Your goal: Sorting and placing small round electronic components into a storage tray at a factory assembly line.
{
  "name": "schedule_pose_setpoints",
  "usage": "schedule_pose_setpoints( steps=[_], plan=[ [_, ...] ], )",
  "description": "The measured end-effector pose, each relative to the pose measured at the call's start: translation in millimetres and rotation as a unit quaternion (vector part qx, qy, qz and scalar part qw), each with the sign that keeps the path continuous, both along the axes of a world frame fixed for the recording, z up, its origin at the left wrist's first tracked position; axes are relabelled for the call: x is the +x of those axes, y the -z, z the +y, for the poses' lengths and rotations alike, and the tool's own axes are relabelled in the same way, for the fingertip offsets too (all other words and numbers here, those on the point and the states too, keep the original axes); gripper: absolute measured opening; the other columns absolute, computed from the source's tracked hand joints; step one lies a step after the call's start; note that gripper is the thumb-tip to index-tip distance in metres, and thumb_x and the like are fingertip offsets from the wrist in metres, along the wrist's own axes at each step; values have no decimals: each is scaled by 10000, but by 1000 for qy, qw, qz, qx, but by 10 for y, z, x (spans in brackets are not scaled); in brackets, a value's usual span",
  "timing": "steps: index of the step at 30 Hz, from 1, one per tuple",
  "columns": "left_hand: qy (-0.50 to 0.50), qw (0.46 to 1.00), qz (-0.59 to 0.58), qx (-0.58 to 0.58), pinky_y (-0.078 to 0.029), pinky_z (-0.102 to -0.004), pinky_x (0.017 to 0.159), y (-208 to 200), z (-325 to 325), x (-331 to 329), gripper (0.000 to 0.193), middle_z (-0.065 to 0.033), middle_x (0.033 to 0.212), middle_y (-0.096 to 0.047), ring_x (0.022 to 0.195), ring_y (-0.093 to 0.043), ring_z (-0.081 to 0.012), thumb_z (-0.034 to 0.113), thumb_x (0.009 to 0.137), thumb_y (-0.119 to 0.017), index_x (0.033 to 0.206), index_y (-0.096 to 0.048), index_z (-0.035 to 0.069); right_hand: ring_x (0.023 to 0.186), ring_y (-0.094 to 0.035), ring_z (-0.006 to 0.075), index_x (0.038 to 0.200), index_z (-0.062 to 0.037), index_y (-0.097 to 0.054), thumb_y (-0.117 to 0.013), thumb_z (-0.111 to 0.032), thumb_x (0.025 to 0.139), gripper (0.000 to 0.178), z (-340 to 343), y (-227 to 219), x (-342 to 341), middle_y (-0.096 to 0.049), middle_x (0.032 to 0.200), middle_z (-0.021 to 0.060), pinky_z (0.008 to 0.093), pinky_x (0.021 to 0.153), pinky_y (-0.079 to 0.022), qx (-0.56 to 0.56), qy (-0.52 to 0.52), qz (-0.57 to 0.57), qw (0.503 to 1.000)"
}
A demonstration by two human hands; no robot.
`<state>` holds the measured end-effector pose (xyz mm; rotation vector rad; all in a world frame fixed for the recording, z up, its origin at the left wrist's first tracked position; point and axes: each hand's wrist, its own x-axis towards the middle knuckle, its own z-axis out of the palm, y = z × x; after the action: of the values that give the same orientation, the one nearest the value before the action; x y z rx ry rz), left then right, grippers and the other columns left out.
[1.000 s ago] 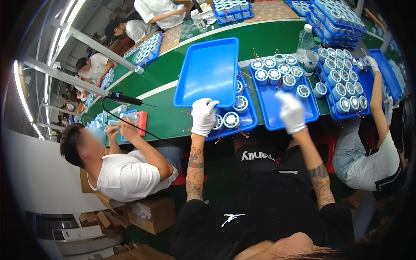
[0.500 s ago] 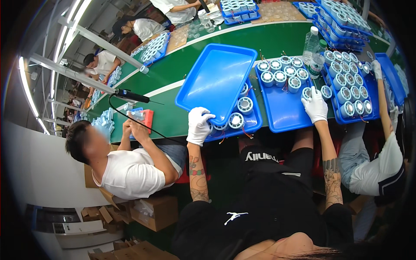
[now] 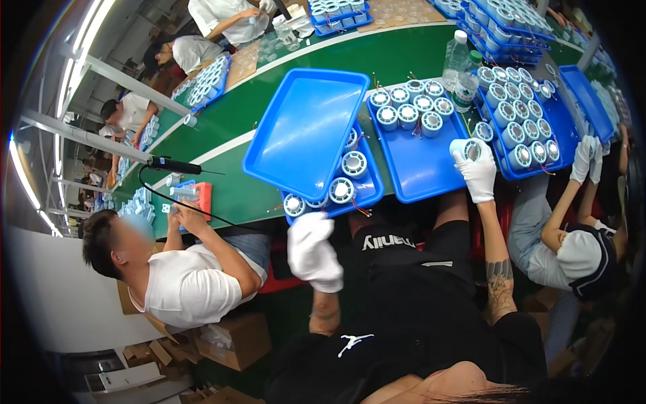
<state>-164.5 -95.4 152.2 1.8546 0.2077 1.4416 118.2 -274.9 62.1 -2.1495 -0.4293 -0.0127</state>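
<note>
My right hand [image 3: 476, 176], in a white glove, is closed around a light-blue cylindrical part [image 3: 461, 148] with a pale round end. It is held over the right edge of a partly filled blue tray [image 3: 420, 178]. Several similar cylinders [image 3: 408, 116] with slotted ring tops and thin wires stand at that tray's far end. Another loose cylinder [image 3: 482, 131] stands just beyond my right hand. My gloved left hand [image 3: 314, 250] hangs short of the table edge, smeared by motion, its fingers unclear. Near it, a bare blue tray [image 3: 303, 128] lies askew over another tray [image 3: 370, 192] of cylinders.
A full tray of cylinders [image 3: 521, 128] stands at right, behind it two plastic bottles [image 3: 456, 57]. A co-worker's gloved hands [image 3: 587, 160] are at far right. Another person [image 3: 192, 269] sits at left beside a red holder [image 3: 201, 200]. A black rod-shaped tool [image 3: 176, 165] hangs over the table.
My left hand has let go of the bare tray's near edge and drawn back toward my body. My right hand has shifted the cylinder slightly nearer. The whole view has shifted.
</note>
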Motion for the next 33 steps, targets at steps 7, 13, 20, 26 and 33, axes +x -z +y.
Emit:
schedule_pose_setpoints(
  steps=[7,13,20,26,33],
  plan=[
    [260,868,151,-396,-450,-332,941,570,-576,1185,464,-151,1214,-561,1065,-574,-229,212,926,-569,1325,-474,-5,834,-607,266,1132,-7,-551,-717,-58,741,428,224,-806,-974,-603,1052,130,317,761,-496,41,-208,-228,950],
    [622,422,-100,-652,-410,-312,991,925,-421,1189,530,-138,1286,-540,1153,-530,-202,364,959,-508,1353,-454,13,877,-608,260,1163,14,-539,-617,-47,824,353,-5,-902,-979,-593,1112,125,319,780,-502,321,-144,156,923],
    [455,579,-61,-674,-414,-289,989,616,-810,1142,498,-104,1268,-565,1139,-549,-182,353,975,-462,1350,-454,25,1097,-572,306,1130,7,-589,-511,-92,859,299,356,-886,-1137,-606,1194,158,419,1007,-398,120,-238,-196,944],
    [500,521,-141,-678,-408,-285,1006,873,-785,1086,443,-88,1297,-557,1147,-551,-173,328,983,-453,1329,-480,52,1163,-548,336,1123,7,-597,-486,-123,874,303,417,-835,-1110,-607,1216,157,460,1063,-341,15,-269,-269,925],
    [449,564,-155,-675,-394,-302,1037,884,-819,1114,405,-76,1307,-556,1176,-546,-190,295,966,-497,1323,-487,103,1213,-518,341,1124,27,-591,-485,-137,873,319,399,-748,-1140,-606,1219,158,462,1106,-290,37,-244,-317,916]
  ],
)
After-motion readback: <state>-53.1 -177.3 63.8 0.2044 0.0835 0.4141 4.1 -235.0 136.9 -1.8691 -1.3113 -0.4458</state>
